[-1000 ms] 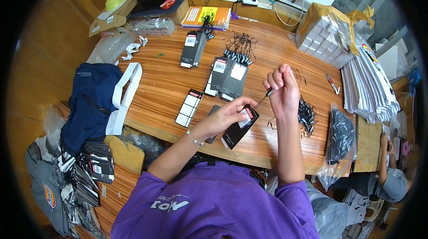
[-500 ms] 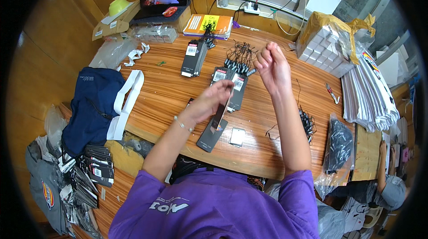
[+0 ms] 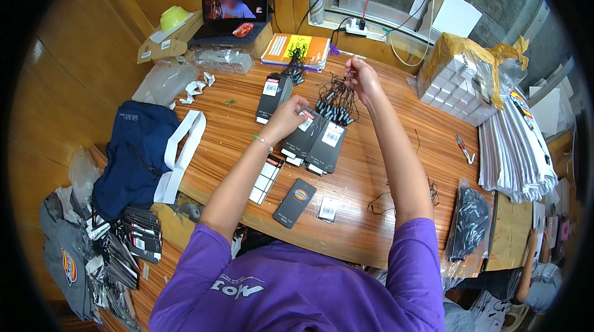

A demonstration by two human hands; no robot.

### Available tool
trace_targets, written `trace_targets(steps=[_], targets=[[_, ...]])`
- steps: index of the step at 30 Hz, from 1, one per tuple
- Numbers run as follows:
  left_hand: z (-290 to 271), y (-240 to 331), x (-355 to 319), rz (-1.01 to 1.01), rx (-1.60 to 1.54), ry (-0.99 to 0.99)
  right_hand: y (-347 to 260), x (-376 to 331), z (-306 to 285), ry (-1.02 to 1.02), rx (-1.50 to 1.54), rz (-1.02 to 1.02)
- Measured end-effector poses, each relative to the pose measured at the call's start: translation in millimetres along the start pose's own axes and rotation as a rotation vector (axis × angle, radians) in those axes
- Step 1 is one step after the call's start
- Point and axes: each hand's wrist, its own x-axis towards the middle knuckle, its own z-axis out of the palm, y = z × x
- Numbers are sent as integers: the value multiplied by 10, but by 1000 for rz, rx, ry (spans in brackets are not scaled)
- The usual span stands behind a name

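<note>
My left hand (image 3: 288,118) is closed at the upper edge of a dark grey hang tag (image 3: 301,136) on the left pile. Beside it lies another pile of hang tags (image 3: 327,149) with white barcode stickers. Their black strings (image 3: 336,98) bunch up behind them. Above the strings, my right hand (image 3: 364,81) pinches thin black string between thumb and fingers. A single hang tag (image 3: 294,203) lies face up nearer to me, beside small white barcode labels (image 3: 328,210). A white sticker sheet (image 3: 267,180) lies partly behind my left forearm.
A further tag stack (image 3: 272,98) lies behind left. Around the table are a navy cloth item (image 3: 137,152), a box of small white cartons (image 3: 455,84), folded white garments (image 3: 515,146), red-handled snippers (image 3: 464,148) and a bag of black strings (image 3: 468,220). Another person (image 3: 537,279) is at far right.
My left hand has moved from over the single tag up to the left pile, bringing its tag there. My right hand has shifted slightly left, fingers now at the strings. The view has tilted slightly.
</note>
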Motion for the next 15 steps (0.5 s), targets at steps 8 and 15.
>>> trace_targets(steps=[8,15], targets=[[168,150,-259,99,294,207,164,404,-213,-78,-228,138],[229,148,-541,96,233,162,275,564,-205,-99,-250,284]])
